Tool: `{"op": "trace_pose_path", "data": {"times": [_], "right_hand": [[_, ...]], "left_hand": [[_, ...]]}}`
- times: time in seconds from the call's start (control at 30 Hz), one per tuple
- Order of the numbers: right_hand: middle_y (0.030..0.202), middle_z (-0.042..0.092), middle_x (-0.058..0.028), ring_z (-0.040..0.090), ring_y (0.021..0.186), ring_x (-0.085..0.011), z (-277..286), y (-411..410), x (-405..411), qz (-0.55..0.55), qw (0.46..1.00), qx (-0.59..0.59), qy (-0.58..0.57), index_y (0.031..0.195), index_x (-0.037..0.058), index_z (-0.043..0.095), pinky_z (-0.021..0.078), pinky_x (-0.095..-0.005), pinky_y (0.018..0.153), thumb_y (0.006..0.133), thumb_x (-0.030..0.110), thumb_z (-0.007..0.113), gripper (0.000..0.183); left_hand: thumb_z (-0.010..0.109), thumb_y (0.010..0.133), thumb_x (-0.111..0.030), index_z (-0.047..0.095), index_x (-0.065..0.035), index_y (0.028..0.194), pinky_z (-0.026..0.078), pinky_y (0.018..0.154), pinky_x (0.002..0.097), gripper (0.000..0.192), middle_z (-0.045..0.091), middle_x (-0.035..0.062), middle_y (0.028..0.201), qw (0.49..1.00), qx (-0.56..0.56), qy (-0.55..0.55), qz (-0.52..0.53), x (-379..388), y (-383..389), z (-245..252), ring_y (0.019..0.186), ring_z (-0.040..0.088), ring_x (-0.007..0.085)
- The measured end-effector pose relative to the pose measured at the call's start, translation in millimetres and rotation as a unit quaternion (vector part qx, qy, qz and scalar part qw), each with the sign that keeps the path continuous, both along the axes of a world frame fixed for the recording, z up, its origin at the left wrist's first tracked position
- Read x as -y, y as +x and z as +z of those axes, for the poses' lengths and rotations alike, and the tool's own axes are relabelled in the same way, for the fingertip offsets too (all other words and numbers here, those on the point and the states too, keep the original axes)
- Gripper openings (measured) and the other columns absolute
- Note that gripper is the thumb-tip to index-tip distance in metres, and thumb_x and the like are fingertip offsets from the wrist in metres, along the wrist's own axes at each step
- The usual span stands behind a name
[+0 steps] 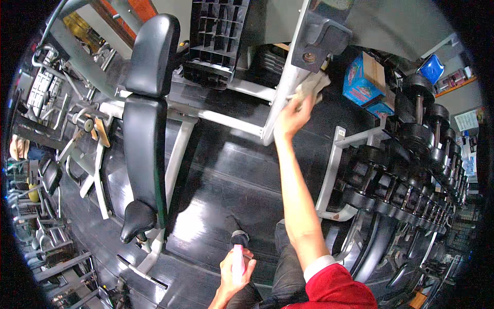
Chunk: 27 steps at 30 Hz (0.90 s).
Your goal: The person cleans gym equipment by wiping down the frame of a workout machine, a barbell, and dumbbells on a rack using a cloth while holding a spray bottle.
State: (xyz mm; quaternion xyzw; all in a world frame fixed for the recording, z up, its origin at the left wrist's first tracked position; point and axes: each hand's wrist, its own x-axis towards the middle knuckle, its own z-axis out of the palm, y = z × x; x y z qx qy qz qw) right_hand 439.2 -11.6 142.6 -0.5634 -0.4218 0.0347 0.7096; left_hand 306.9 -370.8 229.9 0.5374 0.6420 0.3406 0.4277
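My right hand (294,116) reaches forward and holds a pale cloth (312,88) against the light grey metal upright (285,83) of a weight bench frame. A black bracket with a round hole (308,58) sits on the upright just above the cloth. Low and close to my body, my left hand (233,270) grips a spray bottle (238,262) with a pink and white head; the rest of the bottle is hidden. Left of the upright stands the bench's black padded backrest (144,146), with a smaller black seat pad (139,222) at its near end.
A dumbbell rack (330,174) loaded with several black dumbbells (368,174) stands on the right. Blue cardboard boxes (362,83) lie on the floor beyond it. A grey crossbar (231,121) runs low from bench to upright. Other gym machines (83,154) fill the left side.
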Motion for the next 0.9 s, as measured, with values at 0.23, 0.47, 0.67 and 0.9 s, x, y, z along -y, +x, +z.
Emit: {"op": "trace_pose_path", "data": {"times": [0.23,0.47,0.67,0.9], "right_hand": [[0.139,0.033,-0.0273,0.042,0.122,-0.0414,-115,-9,65,0.076,0.986,0.088,-0.119,0.112,0.0182,0.065,0.0421,-0.0402,0.097,0.076,-0.008,0.055,0.046],[0.114,0.059,-0.0215,0.065,0.085,-0.0278,-130,26,90,0.269,0.909,-0.047,-0.315,0.112,0.0144,0.064,0.0504,-0.0327,0.074,0.082,-0.004,0.049,0.038],[0.116,0.055,-0.0064,0.053,0.104,-0.0148,-90,47,164,0.331,0.762,-0.503,-0.238,0.124,0.0012,0.048,0.0438,-0.0287,0.089,0.087,0.007,0.05,0.038],[0.117,0.054,-0.0012,0.052,0.108,-0.0154,37,118,281,0.335,0.752,-0.523,-0.222,0.127,0.0112,0.045,0.0433,-0.0297,0.089,0.087,0.009,0.053,0.041]], "left_hand": [[0.07,0.073,0.002,0.056,0.0013,0.095,0.05,0.067,0.029,0.026,0.064,0.0106,0.082,0.999,0.014,-0.023,0.026,0,8,5,0.068,0.062,0.0162],[0.067,0.075,0.0,0.054,0.0012,0.098,0.05,0.067,0.0297,0.026,0.064,0.0104,0.08,0.996,0.051,-0.063,0.027,-7,15,32,0.066,0.062,0.0167],[0.065,0.078,-0.008,0.047,0.0026,0.113,0.048,0.07,0.0287,0.041,0.061,0.0148,0.093,0.996,0.084,-0.017,0.013,-3,5,47,0.075,0.062,0.0181],[0.059,0.079,0.003,0.028,-0.0005,0.13,0.051,0.064,0.0276,0.06,0.04,0.0101,0.112,0.965,0.26,0.018,-0.027,-12,-3,77,0.069,0.055,0.0128]]}}
